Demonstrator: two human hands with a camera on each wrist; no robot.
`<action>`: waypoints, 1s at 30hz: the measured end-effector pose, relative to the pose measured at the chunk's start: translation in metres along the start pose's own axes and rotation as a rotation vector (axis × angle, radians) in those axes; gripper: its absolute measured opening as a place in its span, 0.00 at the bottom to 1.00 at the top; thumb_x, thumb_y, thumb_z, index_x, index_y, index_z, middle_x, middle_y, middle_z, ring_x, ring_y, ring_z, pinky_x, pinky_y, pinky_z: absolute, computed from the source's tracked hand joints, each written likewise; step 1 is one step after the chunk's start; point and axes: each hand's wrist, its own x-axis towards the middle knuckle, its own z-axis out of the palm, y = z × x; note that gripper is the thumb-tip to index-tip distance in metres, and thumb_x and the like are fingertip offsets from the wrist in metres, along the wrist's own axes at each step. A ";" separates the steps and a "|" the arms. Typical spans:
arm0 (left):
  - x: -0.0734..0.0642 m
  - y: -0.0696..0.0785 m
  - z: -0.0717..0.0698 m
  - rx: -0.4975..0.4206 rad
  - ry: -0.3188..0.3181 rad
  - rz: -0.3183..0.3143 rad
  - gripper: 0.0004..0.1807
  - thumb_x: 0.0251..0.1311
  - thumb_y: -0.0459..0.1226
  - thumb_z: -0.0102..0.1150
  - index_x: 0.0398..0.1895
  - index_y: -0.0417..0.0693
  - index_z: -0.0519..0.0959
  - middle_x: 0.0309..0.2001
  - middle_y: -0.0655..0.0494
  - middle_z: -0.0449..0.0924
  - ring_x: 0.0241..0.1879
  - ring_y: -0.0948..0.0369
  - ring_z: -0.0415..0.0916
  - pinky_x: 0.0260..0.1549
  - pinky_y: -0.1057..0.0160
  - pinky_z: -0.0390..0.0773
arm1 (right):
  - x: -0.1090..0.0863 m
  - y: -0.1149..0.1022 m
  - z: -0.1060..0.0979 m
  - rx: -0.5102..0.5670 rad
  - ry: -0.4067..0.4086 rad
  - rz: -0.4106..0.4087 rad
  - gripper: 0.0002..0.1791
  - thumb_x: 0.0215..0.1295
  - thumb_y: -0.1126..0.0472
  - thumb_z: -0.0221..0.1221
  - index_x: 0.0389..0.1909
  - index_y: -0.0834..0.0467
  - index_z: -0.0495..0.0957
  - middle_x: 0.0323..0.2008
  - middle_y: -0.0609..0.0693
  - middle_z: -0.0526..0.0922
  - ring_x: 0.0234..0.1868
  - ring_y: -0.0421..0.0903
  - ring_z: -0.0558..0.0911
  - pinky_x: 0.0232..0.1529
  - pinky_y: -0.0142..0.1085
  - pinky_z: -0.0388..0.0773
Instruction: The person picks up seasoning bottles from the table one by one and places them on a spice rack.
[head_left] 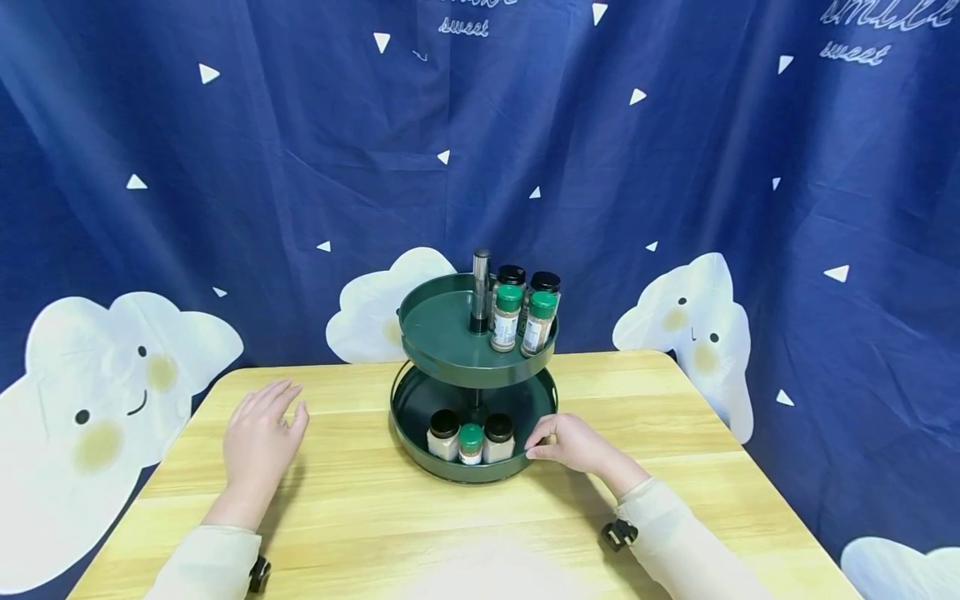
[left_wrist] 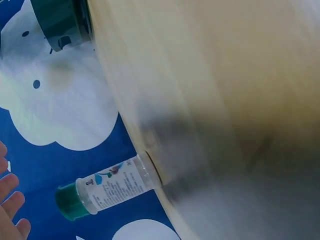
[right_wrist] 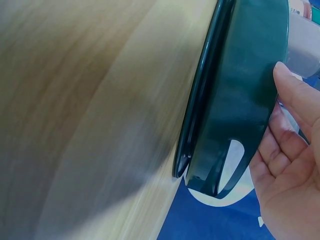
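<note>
A dark green two-tier lazy Susan (head_left: 442,354) stands on the table, its upper tray offset above the lower one. My right hand (head_left: 573,443) pinches the lower tray's rim (right_wrist: 250,85) at the front right, the thumb on the rim in the right wrist view. My left hand (head_left: 261,437) hovers over the table's left side, fingers loosely extended, holding nothing. A spice bottle (left_wrist: 117,185) with a green cap stands upright near it in the left wrist view; the head view does not show this bottle. The lower tray holds two black-capped jars (head_left: 498,442) flanking a green-capped jar (head_left: 471,446).
Black-capped bottles (head_left: 543,283) and green-capped bottles (head_left: 505,321) stand on the upper tray's right side, by the metal center post (head_left: 480,292). The light wooden table (head_left: 360,533) ends at a blue curtain (head_left: 300,167) printed with clouds.
</note>
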 end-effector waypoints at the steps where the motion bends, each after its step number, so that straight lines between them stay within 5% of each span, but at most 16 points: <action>1: 0.000 -0.001 0.000 0.004 -0.012 -0.009 0.15 0.55 0.32 0.63 0.46 0.37 0.86 0.50 0.40 0.84 0.52 0.40 0.79 0.61 0.42 0.71 | 0.000 0.000 0.000 0.001 0.001 -0.001 0.03 0.60 0.59 0.70 0.32 0.53 0.89 0.33 0.41 0.85 0.39 0.47 0.84 0.47 0.47 0.81; 30: -0.006 -0.024 -0.004 0.054 -0.148 -0.136 0.15 0.60 0.34 0.61 0.49 0.37 0.85 0.53 0.38 0.82 0.56 0.39 0.75 0.59 0.41 0.72 | 0.000 -0.001 0.001 -0.006 -0.002 -0.001 0.02 0.61 0.60 0.70 0.33 0.54 0.89 0.33 0.42 0.85 0.39 0.46 0.84 0.47 0.46 0.82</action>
